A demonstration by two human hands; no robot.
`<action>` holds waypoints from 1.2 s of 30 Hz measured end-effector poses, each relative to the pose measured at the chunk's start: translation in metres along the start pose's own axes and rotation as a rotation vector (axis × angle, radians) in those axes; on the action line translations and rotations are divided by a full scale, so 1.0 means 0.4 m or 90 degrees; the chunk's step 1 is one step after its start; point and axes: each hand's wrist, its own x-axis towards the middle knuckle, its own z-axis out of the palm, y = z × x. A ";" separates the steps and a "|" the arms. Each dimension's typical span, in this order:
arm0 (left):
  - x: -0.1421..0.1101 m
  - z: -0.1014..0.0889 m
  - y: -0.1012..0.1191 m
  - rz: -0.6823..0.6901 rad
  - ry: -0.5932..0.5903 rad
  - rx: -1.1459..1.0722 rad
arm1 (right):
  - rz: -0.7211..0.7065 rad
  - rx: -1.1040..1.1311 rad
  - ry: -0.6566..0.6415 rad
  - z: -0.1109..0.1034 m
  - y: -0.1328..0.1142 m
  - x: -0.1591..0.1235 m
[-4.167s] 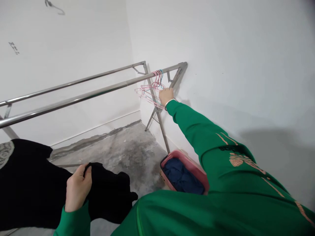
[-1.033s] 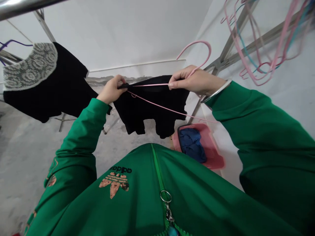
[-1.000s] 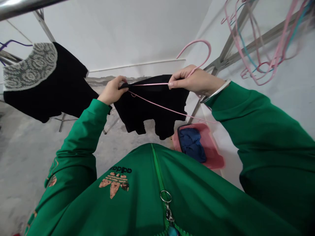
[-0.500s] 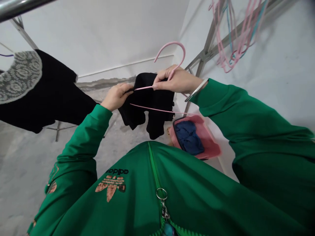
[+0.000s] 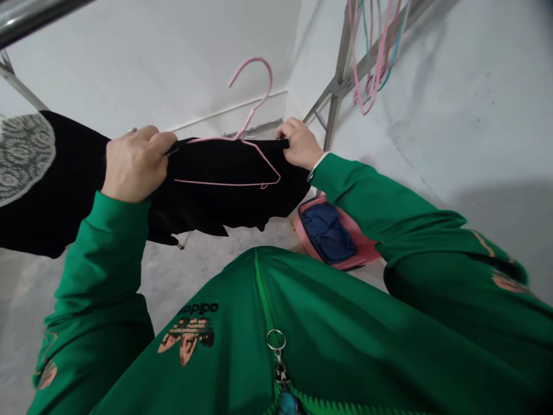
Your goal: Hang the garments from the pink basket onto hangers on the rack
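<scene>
A black garment (image 5: pixel 216 213), its exact kind unclear, is stretched between my two hands. My left hand (image 5: pixel 137 164) is closed on its left upper edge, where the arm of a pink clothes hanger (image 5: pixel 253 109) runs into the cloth. My right hand (image 5: pixel 301 143) pinches the garment's right upper edge, apart from the hanger. The hanger's hook points up between my hands. Its right corner and lower bar lie in front of the black cloth, while its left end is hidden.
At left hangs another black garment with a grey lace panel (image 5: pixel 26 155). Pink and blue hangers (image 5: pixel 375 63) hang from a metal rack (image 5: pixel 339 86) at upper right. A pink basket (image 5: pixel 367 245) holding dark blue cloth (image 5: pixel 327 230) stands below. A metal bar (image 5: pixel 38 17) crosses the upper left.
My right hand has let go of the hanger and taken the garment's right edge. My left hand has moved left. The garment, bunched before, is now spread wide behind the hanger.
</scene>
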 end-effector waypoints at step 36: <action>-0.052 0.084 -0.099 -0.143 0.177 0.091 | -0.223 0.096 -0.033 -0.052 -0.131 0.005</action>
